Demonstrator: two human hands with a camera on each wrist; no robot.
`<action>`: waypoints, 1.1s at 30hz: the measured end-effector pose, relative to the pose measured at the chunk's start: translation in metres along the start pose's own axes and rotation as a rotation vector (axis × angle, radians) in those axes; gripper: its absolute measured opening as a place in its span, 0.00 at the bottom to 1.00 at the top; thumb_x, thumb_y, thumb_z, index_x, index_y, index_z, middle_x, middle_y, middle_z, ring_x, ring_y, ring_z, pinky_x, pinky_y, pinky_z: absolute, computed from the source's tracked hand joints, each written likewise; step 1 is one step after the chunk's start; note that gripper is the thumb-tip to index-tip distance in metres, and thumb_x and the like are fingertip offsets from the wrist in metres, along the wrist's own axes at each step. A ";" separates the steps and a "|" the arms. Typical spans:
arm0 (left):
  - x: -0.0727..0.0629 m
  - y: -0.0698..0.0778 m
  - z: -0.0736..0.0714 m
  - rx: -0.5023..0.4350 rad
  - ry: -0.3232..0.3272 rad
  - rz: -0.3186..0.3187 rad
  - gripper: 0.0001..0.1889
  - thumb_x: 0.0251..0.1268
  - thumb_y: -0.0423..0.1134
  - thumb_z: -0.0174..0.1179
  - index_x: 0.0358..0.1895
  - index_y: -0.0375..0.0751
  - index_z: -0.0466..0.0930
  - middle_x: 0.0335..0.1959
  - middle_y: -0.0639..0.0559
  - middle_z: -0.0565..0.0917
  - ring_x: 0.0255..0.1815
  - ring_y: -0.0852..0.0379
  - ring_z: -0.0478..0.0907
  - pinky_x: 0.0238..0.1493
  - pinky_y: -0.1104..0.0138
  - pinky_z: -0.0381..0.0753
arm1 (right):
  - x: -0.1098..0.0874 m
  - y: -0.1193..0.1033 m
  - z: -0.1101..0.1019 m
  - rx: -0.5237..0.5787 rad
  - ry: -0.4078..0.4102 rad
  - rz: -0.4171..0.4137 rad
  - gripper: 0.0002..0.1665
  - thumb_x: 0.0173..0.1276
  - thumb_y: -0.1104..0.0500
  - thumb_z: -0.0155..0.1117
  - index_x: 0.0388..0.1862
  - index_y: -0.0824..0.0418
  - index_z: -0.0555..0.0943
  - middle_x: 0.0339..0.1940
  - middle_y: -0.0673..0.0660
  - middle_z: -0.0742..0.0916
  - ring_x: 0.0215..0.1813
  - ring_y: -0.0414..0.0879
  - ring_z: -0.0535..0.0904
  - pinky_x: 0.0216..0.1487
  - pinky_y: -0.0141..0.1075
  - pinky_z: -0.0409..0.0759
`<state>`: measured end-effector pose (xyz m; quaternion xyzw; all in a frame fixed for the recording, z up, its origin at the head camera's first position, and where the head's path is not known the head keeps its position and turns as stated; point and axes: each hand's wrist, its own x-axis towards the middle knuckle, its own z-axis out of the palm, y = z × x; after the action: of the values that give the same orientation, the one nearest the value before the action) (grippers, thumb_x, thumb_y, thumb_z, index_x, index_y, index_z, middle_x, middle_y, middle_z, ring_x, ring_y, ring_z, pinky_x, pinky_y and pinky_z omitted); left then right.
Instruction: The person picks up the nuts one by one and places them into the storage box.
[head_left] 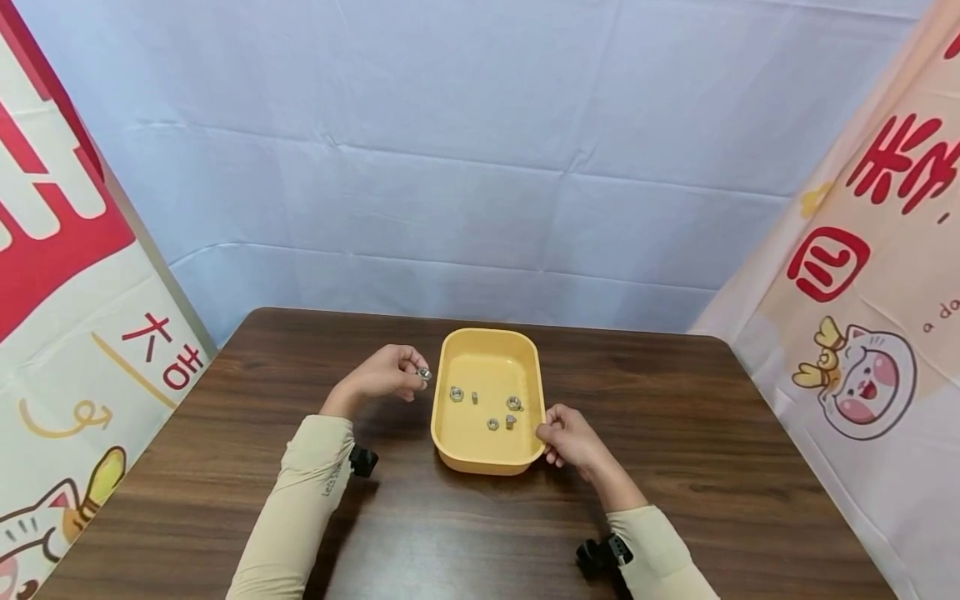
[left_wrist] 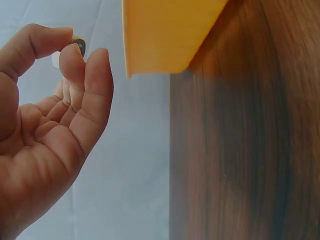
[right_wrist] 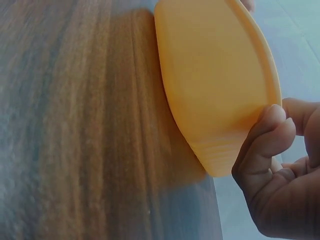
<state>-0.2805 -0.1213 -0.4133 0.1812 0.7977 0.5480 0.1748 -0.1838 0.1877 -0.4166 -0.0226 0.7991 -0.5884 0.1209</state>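
Observation:
A yellow rectangular tray (head_left: 487, 460) stands on the table, with several small metal nuts inside, among them one hex nut (head_left: 457, 393) at its left side. My left hand (head_left: 384, 372) is raised just left of the tray, pinching a metal nut (head_left: 424, 374) between thumb and finger. In the left wrist view, only part of that nut (left_wrist: 79, 45) shows between the fingertips. On the other side, my right hand (head_left: 572, 437) grips the tray's right rim near the front corner. The right wrist view has the thumb and fingers (right_wrist: 265, 145) pinching that rim.
The dark wood-grain table (head_left: 675, 433) extends around the tray on both sides. A pale cloth (head_left: 465, 167) hangs behind the table's far edge. Printed cloths (head_left: 862, 367) with red characters and cartoon figures hang at left and right.

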 end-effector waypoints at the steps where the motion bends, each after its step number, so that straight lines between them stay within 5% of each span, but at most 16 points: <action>1: 0.002 0.001 0.002 0.006 -0.003 -0.002 0.11 0.53 0.28 0.61 0.39 0.30 0.72 0.25 0.43 0.75 0.26 0.46 0.77 0.32 0.56 0.81 | 0.000 0.000 0.000 0.001 0.002 0.000 0.04 0.56 0.73 0.49 0.28 0.68 0.65 0.12 0.54 0.74 0.13 0.41 0.69 0.13 0.29 0.67; 13: 0.015 0.016 0.022 0.041 -0.044 -0.072 0.09 0.52 0.26 0.58 0.37 0.31 0.74 0.25 0.43 0.76 0.19 0.53 0.74 0.29 0.56 0.81 | -0.001 -0.001 0.001 -0.004 0.009 0.004 0.04 0.57 0.73 0.49 0.28 0.67 0.65 0.12 0.54 0.74 0.13 0.41 0.69 0.13 0.29 0.68; 18: 0.016 0.020 0.027 0.045 -0.065 -0.083 0.09 0.52 0.25 0.58 0.38 0.30 0.74 0.25 0.44 0.76 0.18 0.54 0.72 0.27 0.59 0.80 | 0.010 0.014 -0.001 0.005 0.003 0.006 0.04 0.58 0.72 0.50 0.29 0.67 0.65 0.13 0.54 0.74 0.13 0.42 0.69 0.12 0.29 0.68; 33: 0.027 0.039 0.039 0.106 -0.086 -0.124 0.06 0.52 0.26 0.60 0.34 0.33 0.77 0.16 0.47 0.72 0.12 0.55 0.59 0.17 0.64 0.62 | 0.020 0.029 -0.003 0.020 0.010 0.023 0.05 0.56 0.70 0.52 0.30 0.66 0.65 0.13 0.55 0.74 0.13 0.42 0.69 0.11 0.29 0.67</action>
<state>-0.2812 -0.0636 -0.3924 0.1638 0.8271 0.4847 0.2327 -0.2003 0.1961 -0.4469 -0.0093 0.7940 -0.5952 0.1236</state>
